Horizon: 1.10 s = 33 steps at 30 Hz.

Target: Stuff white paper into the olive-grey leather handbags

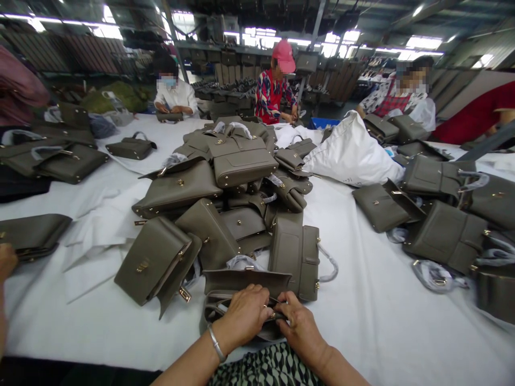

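Observation:
An olive-brown handbag (247,281) sits at the table's front edge just before me, its flap raised away from me and its mouth open. My left hand (244,315), with a bracelet at the wrist, reaches over the mouth, fingers curled onto the inner edge. From the other side my right hand (300,324) pinches that same edge close to a small metal part. What lies deeper inside the bag is hidden by my fingers. Touching distance away on the left lies another handbag (155,260) with its flap hanging loose; a third handbag (293,252) stands behind my right hand.
A large heap of similar handbags (241,155) covers the table's middle. More bags (446,233) lie on the right. White paper sheets (94,236) and a white sack (354,150) rest on the table (386,300). Several people work around it; one hand (7,261) shows at far left.

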{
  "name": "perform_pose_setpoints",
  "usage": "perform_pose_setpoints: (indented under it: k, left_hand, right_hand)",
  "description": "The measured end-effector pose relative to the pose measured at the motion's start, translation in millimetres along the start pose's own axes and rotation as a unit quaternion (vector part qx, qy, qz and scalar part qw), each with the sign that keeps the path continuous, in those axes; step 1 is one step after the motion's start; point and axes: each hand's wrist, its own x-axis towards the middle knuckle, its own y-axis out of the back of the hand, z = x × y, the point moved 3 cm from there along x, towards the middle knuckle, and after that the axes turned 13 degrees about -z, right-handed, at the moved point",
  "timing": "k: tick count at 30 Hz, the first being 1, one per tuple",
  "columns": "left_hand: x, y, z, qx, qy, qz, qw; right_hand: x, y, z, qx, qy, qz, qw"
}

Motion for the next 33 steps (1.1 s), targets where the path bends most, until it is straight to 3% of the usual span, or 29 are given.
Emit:
perform_pose_setpoints:
  k: [8, 15, 22, 26, 33]
  left_hand:
    - [-3, -17, 19, 0.056, 0.013, 0.012, 0.998]
    - [-19, -15, 5, 0.073, 0.071, 0.048, 0.994]
    - [-16, -20, 11, 0.054, 0.014, -0.005, 0.998]
    - [-12, -21, 14, 0.069, -0.009, 0.000, 0.998]
    - [-7, -25, 23, 0.085, 0.021, 0.018, 0.996]
  right_hand:
    - [2, 4, -3, -0.076, -0.023, -0.029, 0.996]
    - [1, 4, -3, -0.062, -0.010, -0.025, 0.998]
    - [0, 2, 0, -0.072, 0.001, -0.038, 0.997]
    - [-2, 5, -2, -0.077, 0.019, -0.050, 0.996]
    - [-3, 10, -12, -0.075, 0.033, -0.072, 0.994]
